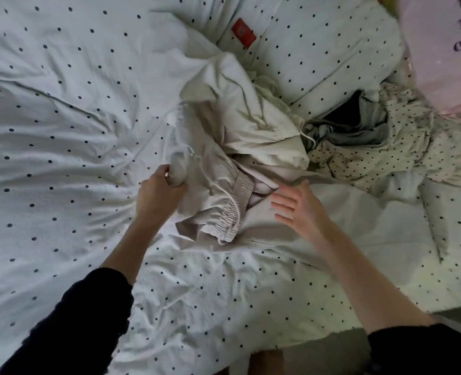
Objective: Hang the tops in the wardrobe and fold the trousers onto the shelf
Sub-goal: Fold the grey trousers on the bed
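While the left hand (159, 193) gripped a bunched end of the beige trousers (218, 196) on the bed (61, 131), the right hand (297, 207) hovered open just beside their elastic waistband (234, 209), which ran away from the person between both hands.

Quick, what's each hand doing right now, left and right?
Left hand: gripping a bunched part of the beige trousers.
Right hand: open, fingers spread, holding nothing.
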